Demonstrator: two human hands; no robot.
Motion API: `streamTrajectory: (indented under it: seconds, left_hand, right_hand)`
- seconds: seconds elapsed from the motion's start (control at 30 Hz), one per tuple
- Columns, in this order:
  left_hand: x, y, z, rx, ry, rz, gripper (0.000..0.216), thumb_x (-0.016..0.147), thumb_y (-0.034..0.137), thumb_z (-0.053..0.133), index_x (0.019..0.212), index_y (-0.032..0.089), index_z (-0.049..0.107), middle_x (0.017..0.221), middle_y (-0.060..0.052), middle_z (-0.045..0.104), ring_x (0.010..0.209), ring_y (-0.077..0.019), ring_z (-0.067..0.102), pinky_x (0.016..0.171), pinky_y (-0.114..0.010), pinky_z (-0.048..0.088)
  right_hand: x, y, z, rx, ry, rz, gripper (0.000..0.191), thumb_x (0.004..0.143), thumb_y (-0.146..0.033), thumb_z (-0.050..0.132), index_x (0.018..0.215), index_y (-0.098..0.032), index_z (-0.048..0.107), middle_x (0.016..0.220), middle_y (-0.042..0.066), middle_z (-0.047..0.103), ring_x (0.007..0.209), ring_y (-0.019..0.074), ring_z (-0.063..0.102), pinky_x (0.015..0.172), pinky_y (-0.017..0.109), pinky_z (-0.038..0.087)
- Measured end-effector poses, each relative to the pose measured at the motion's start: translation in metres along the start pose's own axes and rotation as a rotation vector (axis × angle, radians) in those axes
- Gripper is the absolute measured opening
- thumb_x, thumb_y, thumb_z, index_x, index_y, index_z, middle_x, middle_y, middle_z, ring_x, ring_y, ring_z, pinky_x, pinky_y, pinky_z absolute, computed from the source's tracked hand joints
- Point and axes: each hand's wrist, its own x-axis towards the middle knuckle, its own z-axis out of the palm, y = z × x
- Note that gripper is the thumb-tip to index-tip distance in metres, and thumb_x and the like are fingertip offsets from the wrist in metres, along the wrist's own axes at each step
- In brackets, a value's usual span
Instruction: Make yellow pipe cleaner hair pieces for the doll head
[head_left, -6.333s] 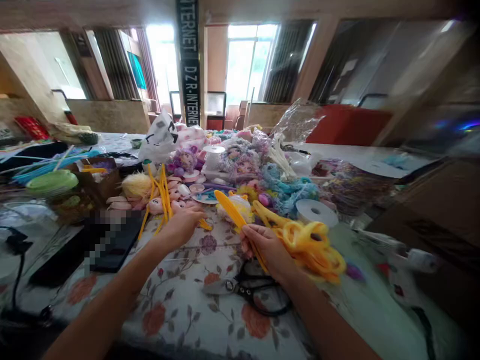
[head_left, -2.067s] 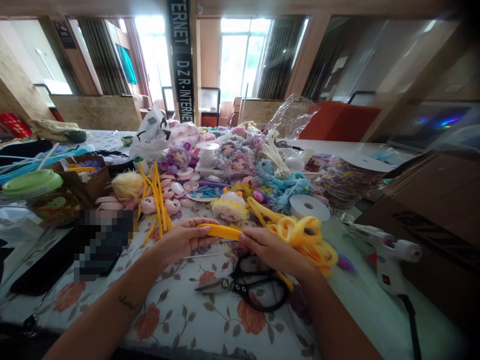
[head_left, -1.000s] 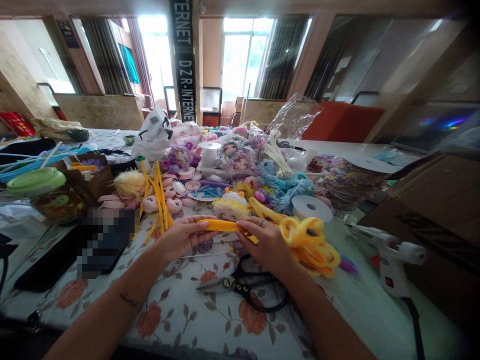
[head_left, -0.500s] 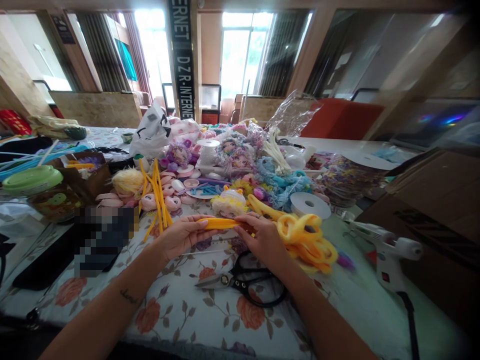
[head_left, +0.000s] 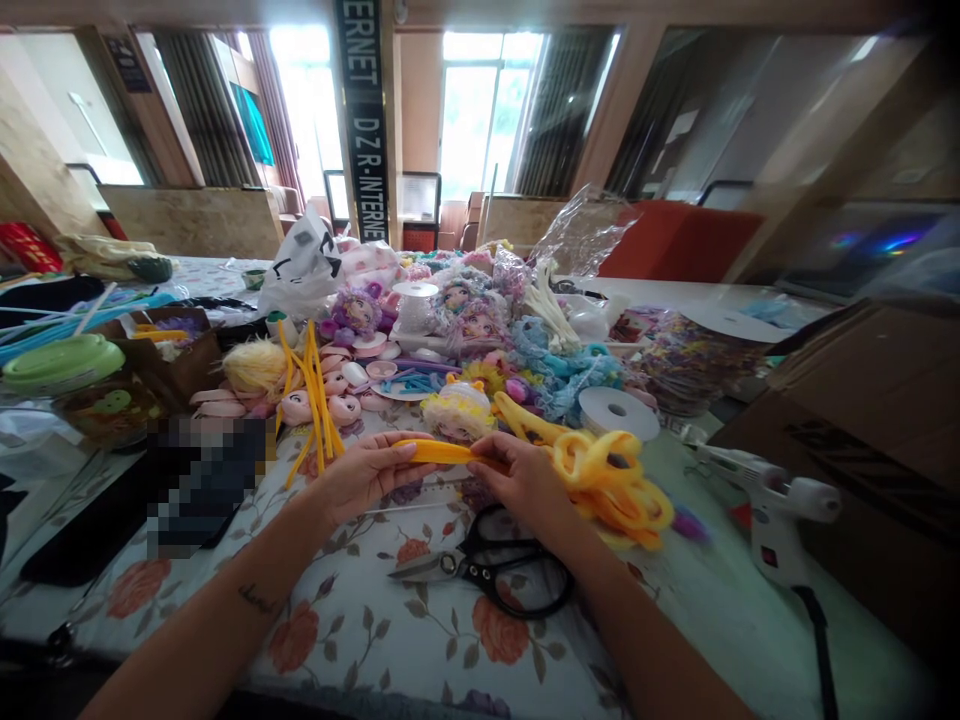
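A short stretch of yellow yarn-like strands [head_left: 444, 453] runs level between my two hands. My left hand [head_left: 367, 475] pinches its left end between thumb and fingers. At the other end, my right hand [head_left: 521, 478] closes thumb and fingertips on it. A loose looped heap of the same yellow material [head_left: 619, 480] lies just right of my right hand. Black-handled scissors [head_left: 487, 570] rest on the flowered cloth under my right wrist, blades pointing left. Behind my hands sits a doll head with yellow curly hair [head_left: 457, 410]. Yellow pipe cleaners [head_left: 315, 400] lie to the left.
A white glue gun [head_left: 776, 500] stands at the right beside a cardboard box [head_left: 847, 430]. A white spool [head_left: 619, 412] lies behind the yellow heap. Doll heads, trims and a plastic bag [head_left: 300, 265] crowd the back. A green-lidded jar [head_left: 67, 365] and a dark phone-like slab [head_left: 90, 520] are left.
Almost nothing differs. Both hands keep their grip on the yellow strands, and the view has shifted very slightly.
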Motion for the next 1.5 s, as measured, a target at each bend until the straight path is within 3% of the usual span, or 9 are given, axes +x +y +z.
streamTrajectory:
  seconds: [0.3,0.77,1.0,1.23,1.33,1.5]
  left_hand:
    - [0.001,-0.001,-0.001,0.013,0.000,0.018,0.019,0.081,0.008,0.063,0.098,0.007,0.069,0.108,-0.017,0.070,0.098,-0.0225,0.068,0.091,-0.028,0.053]
    - [0.002,-0.002,-0.004,0.006,-0.024,0.036,0.019,0.081,0.009,0.064,0.099,0.008,0.069,0.109,-0.016,0.070,0.103,-0.0229,0.066,0.095,-0.029,0.051]
    - [0.003,-0.005,-0.003,-0.013,-0.022,0.019,0.020,0.082,0.008,0.062,0.101,0.006,0.067,0.109,-0.018,0.069,0.103,-0.0240,0.066,0.093,-0.027,0.052]
    - [0.003,-0.007,-0.003,-0.010,-0.041,0.029,0.020,0.082,0.010,0.062,0.101,0.006,0.067,0.108,-0.017,0.069,0.101,-0.0237,0.067,0.094,-0.029,0.051]
    - [0.002,-0.007,0.002,0.035,-0.028,0.088,0.023,0.079,0.011,0.066,0.102,0.009,0.067,0.105,-0.014,0.070,0.098,-0.0214,0.067,0.092,-0.028,0.052]
    - [-0.002,-0.009,0.009,0.190,0.002,0.329,0.027,0.076,0.019,0.071,0.102,0.015,0.067,0.101,-0.007,0.070,0.095,-0.0188,0.066,0.090,-0.028,0.052]
  right_hand:
    - [0.001,-0.002,-0.002,0.085,-0.002,-0.049,0.020,0.073,-0.024,0.068,0.092,-0.018,0.068,0.090,0.006,0.073,0.080,0.0211,0.069,0.075,0.033,0.056]
    - [0.002,0.004,0.003,-0.206,0.101,-0.277,0.013,0.082,-0.018,0.060,0.089,-0.020,0.071,0.084,0.006,0.070,0.076,0.0200,0.067,0.069,0.030,0.054]
    - [0.002,0.006,0.005,-0.216,0.129,-0.190,0.012,0.082,-0.019,0.061,0.086,-0.020,0.072,0.086,0.006,0.073,0.075,0.0208,0.068,0.065,0.029,0.053]
    - [0.003,0.003,0.004,-0.282,0.005,-0.128,0.010,0.082,-0.016,0.060,0.086,-0.019,0.069,0.084,0.006,0.072,0.076,0.0214,0.067,0.067,0.030,0.052]
    - [0.002,0.005,0.005,-0.326,0.061,-0.230,0.011,0.084,-0.016,0.056,0.087,-0.019,0.066,0.086,0.006,0.071,0.080,0.0217,0.066,0.069,0.031,0.052]
    - [0.001,0.004,0.006,-0.438,0.310,-0.523,0.015,0.090,-0.017,0.051,0.092,-0.018,0.066,0.087,0.010,0.071,0.083,0.0226,0.065,0.076,0.034,0.053]
